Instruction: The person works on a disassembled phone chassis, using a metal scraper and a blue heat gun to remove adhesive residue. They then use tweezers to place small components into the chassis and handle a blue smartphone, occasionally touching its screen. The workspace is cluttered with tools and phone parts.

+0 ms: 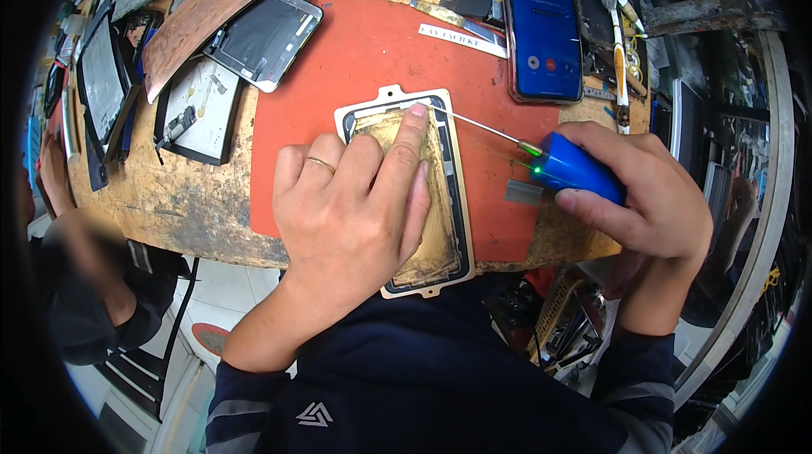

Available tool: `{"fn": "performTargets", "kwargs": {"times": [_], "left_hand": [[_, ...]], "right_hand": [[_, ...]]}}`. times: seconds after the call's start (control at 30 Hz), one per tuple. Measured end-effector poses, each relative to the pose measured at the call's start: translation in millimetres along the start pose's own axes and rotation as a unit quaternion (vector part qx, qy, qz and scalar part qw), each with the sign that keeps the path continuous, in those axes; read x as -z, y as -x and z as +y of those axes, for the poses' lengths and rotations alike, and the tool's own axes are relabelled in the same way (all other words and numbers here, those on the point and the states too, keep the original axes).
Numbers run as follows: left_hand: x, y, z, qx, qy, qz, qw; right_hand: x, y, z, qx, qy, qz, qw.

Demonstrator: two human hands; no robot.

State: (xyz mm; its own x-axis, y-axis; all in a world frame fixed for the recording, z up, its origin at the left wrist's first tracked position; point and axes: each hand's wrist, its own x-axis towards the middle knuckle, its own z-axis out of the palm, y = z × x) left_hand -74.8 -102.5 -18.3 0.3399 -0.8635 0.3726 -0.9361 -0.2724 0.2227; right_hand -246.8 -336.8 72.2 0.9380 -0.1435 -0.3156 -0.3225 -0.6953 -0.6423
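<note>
— What lies under everything?

— A worn wooden bench (pixel 182 200), scuffed and stained, with a smooth red-orange mat (pixel 372 56) across it.

— And on the mat?

— A phone frame (pixel 448 225), a rounded rectangle with a pale rim and a dull, gold-brown inner plate, hanging slightly over the bench's near edge. A lit blue phone (pixel 541 22) lies further back.

— The hands?

— The left hand (pixel 351 200) lies flat on the frame, fingers extended and pressing, index tip at the upper edge. The right hand (pixel 643 200) is closed around a glossy blue powered tool (pixel 579 170) glowing green at its nose.

— Smallest thing?

— Its thin metal tip (pixel 478 125), slanting to the frame's top corner beside the index finger.
</note>
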Motion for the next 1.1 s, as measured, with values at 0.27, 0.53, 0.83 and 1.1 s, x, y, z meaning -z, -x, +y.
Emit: {"fn": "performTargets", "kwargs": {"times": [0.27, 0.53, 0.83, 1.1], "left_hand": [[0.6, 0.6, 0.2, 0.006, -0.001, -0.001, 1.000], [1.9, 0.3, 0.4, 0.007, 0.000, -0.007, 1.000], [1.9, 0.1, 0.3, 0.012, 0.005, -0.005, 1.000], [1.3, 0.1, 0.4, 0.013, 0.007, -0.004, 1.000]], "right_hand": [[5.1, 2.0, -2.7, -0.009, 0.004, 0.002, 1.000], [10.1, -0.8, 5.0, 0.008, 0.003, -0.008, 1.000], [12.6, -5.4, 8.7, 0.026, 0.000, -0.006, 1.000], [10.2, -4.9, 9.2, 0.032, -0.010, 0.014, 0.999]]}}
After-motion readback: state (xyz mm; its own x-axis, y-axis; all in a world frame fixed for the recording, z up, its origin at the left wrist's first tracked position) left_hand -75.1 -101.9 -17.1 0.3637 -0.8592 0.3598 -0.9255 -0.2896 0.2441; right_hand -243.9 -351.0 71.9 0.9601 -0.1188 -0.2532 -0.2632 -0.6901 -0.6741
